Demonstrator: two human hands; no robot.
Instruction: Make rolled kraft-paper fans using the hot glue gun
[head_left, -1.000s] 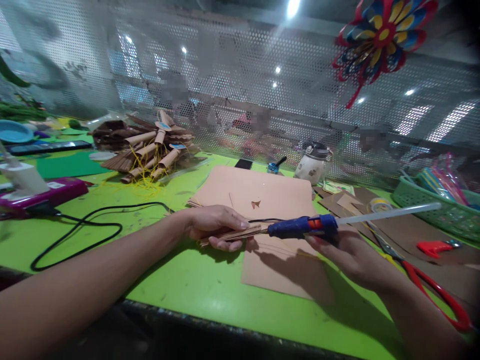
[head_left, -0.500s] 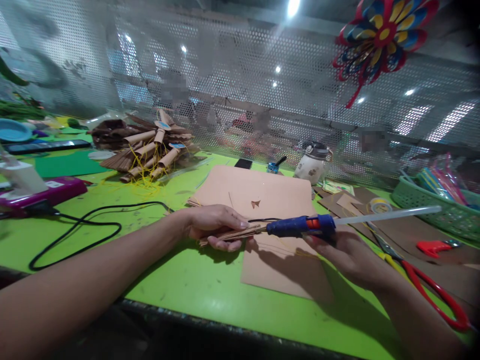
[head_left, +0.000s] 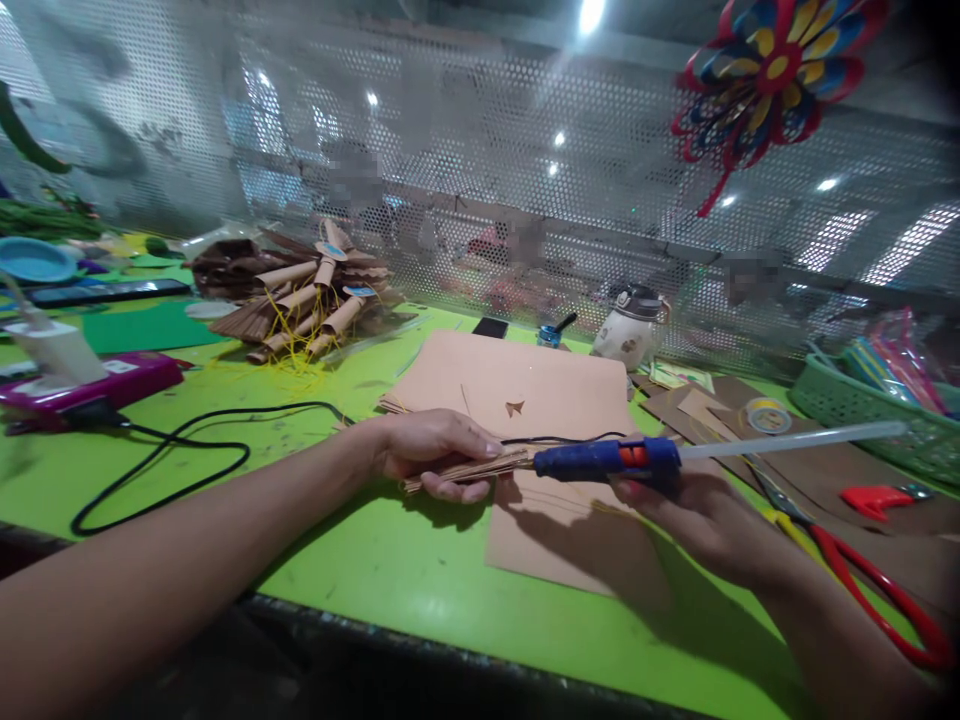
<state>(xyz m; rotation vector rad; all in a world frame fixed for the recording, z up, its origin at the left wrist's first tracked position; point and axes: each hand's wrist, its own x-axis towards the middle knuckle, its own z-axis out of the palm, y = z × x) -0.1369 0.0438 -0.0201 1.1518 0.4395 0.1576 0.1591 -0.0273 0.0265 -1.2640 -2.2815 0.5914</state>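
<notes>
Pinched between the thumb and fingers of my left hand (head_left: 435,450) is a folded bundle of brown paper (head_left: 480,467), its pleated edges pointing right. My right hand (head_left: 697,510) is wrapped round a blue glue gun (head_left: 607,458). The gun's tip meets the right end of the paper bundle or lies very close to it. A long clear glue stick (head_left: 795,440) juts out of the gun's back. Beneath both hands lie light brown paper sheets (head_left: 540,370), with a small dark paper scrap (head_left: 514,408) on top.
Red-handled scissors (head_left: 870,590) and a red cutter (head_left: 877,500) lie on brown card at the right, near a green basket (head_left: 847,400). A black cord (head_left: 247,410) loops from a purple power strip (head_left: 97,385). Behind it is a heap of pleated paper pieces (head_left: 300,300). A jar (head_left: 628,325) stands at the back.
The whole view has shifted slightly. Both hands keep the same grip, and the glue gun's tip stays at the end of the paper bundle.
</notes>
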